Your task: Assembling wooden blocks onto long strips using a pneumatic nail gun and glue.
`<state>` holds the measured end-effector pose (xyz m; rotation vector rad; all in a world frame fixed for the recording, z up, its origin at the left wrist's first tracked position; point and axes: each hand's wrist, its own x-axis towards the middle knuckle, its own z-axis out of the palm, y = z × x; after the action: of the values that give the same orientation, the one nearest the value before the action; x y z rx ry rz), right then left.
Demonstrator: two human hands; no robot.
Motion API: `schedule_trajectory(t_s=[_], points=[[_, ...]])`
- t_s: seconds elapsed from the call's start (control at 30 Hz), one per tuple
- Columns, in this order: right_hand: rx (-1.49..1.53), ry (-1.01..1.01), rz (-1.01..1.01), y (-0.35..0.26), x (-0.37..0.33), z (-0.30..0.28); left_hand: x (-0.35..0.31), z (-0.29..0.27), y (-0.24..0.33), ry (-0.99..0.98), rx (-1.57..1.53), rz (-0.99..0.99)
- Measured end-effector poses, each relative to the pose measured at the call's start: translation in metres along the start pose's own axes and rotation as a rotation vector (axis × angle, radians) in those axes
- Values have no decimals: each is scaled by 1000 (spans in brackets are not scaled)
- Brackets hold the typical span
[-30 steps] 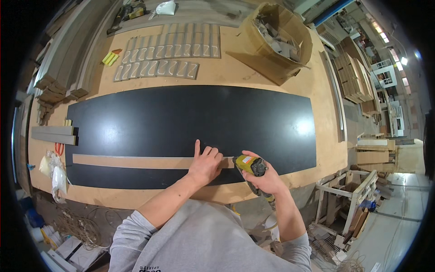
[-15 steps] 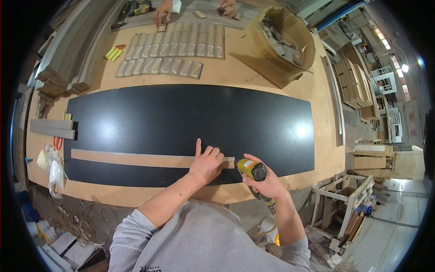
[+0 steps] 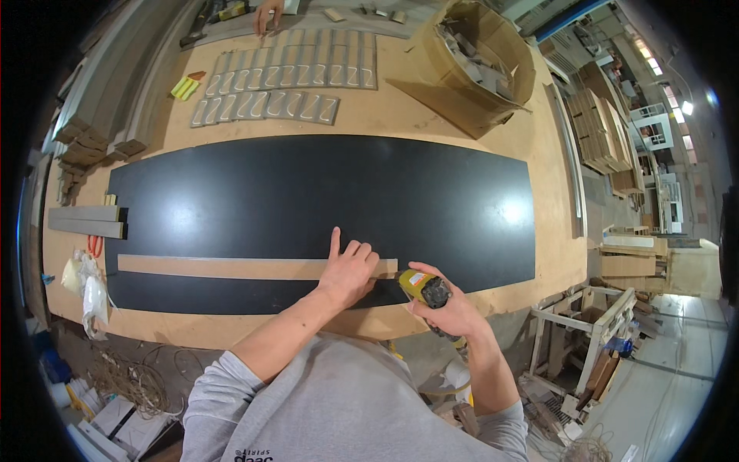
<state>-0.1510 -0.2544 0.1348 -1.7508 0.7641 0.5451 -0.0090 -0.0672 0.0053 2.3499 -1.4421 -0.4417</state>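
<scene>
A long, narrow strip, tan with pale edges (image 3: 223, 267), lies along the near part of a large black panel (image 3: 323, 185). My left hand (image 3: 348, 271) is over the strip near its right end. One finger is stretched out onto the panel, and the others curl down around the strip. My right hand (image 3: 454, 312) is wrapped round a yellow and black drill-shaped power tool (image 3: 423, 286). The tool's nose points left, close to the strip's right end. My left hand hides part of the strip, and I cannot tell whether the nose touches it.
Beyond the panel, grey-edged pieces (image 3: 300, 65) with white squiggles lie in rows. A large cardboard box (image 3: 431, 92) of offcuts stands at the far right. Long boards (image 3: 115, 85) are stacked at left, near red-handled scissors (image 3: 95, 245). Another person's hand (image 3: 267, 15) shows at the far edge.
The view has shifted slightly, and the far rows sit higher in it. The other person's second hand is out of view. My hands keep nearly the same places and grips.
</scene>
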Motion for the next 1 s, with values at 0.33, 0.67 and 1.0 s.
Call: schedule_trajectory(t_s=[0.33, 0.67, 1.0], points=[[193, 2, -113, -8, -1, 10, -14, 1, -15, 68, -119, 9], [89, -70, -106, -29, 19, 30, -22, 5, -35, 168, -116, 70], [-39, -75, -77, -37, 28, 34, -24, 5, -35, 180, -121, 95]])
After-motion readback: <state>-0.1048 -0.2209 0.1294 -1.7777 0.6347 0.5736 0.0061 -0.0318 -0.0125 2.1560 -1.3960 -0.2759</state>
